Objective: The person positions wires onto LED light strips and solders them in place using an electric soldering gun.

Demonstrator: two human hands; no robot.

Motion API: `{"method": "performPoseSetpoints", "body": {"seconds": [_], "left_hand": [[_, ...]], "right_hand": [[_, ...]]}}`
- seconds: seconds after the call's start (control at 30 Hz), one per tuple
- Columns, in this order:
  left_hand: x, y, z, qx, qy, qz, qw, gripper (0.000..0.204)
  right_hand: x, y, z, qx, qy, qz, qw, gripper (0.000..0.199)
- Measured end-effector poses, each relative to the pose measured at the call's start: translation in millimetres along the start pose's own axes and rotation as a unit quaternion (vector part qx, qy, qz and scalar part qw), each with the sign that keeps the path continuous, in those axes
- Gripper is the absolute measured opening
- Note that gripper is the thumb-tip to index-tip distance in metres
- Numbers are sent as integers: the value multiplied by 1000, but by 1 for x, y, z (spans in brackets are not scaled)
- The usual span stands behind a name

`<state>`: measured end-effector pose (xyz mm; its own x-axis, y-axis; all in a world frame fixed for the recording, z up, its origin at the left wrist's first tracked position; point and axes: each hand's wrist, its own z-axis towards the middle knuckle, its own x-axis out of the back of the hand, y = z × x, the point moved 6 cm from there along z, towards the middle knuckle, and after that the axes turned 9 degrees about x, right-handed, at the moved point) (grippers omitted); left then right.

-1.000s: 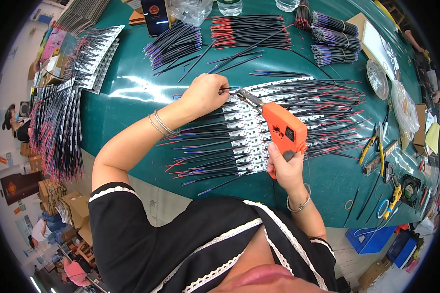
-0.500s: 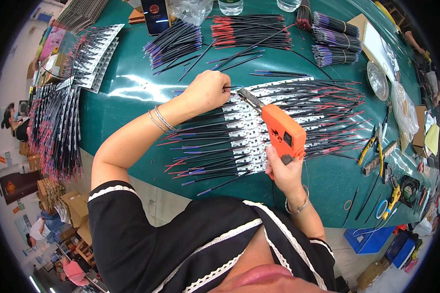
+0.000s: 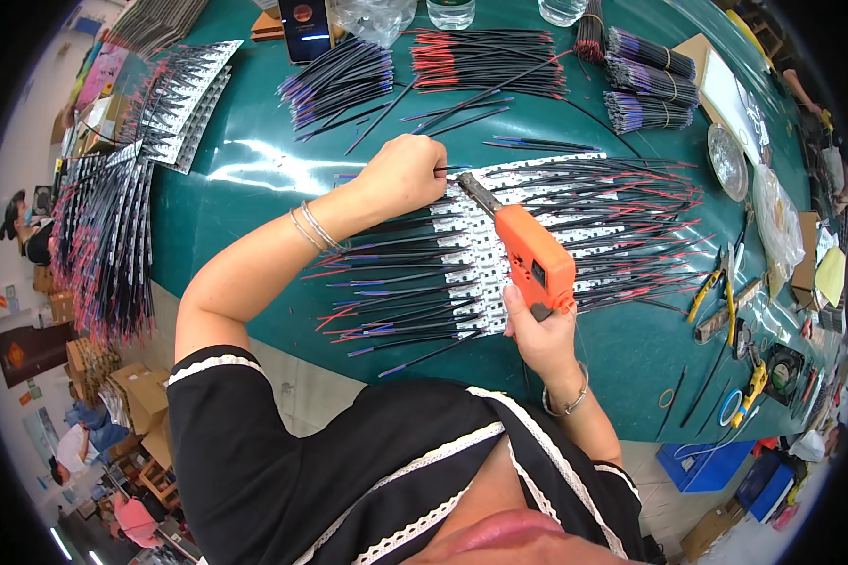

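White circuit board panels (image 3: 454, 222) lie in the middle of the green table, with rows of black wires sticking out to both sides. My left hand (image 3: 407, 174) is closed in a pinch on a thin black wire (image 3: 452, 169) at the panels' far left corner. From the right, my right hand (image 3: 540, 330) grips an orange soldering gun (image 3: 535, 252). Its metal nose points to the far left, and the tip is at the board edge close to that wire's end. My left fingertips are partly hidden behind the hand.
Beyond the panels lie loose blue-ended wires (image 3: 339, 85), red-ended wires (image 3: 490, 61) and tied bundles (image 3: 652, 80). Wired boards (image 3: 104, 245) hang over the left edge. Yellow-handled pliers (image 3: 709, 294), a small fan (image 3: 784, 369) and a metal dish (image 3: 727, 162) are at right.
My right hand and the soldering gun have shifted slightly left, and the gun's body has turned a little. The left hand keeps its pinch in nearly the same place.
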<state>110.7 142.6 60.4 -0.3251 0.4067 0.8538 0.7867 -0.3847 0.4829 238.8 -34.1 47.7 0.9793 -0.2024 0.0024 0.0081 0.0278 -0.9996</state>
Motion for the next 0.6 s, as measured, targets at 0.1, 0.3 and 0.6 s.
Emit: {"method": "performPoseSetpoints", "body": {"seconds": [0.1, 0.3, 0.6], "left_hand": [[0, 1, 0, -7, 5, 5, 1000, 14], [0, 1, 0, -6, 7, 1, 1000, 14], [-1, 2, 1, -10, 1, 10, 1000, 13]], "right_hand": [[-1, -2, -2, -11, 7, -11, 1000, 21], [-2, -1, -5, -19, 22, 2, 1000, 25], [9, -8, -6, -50, 54, 95, 993, 11]]}}
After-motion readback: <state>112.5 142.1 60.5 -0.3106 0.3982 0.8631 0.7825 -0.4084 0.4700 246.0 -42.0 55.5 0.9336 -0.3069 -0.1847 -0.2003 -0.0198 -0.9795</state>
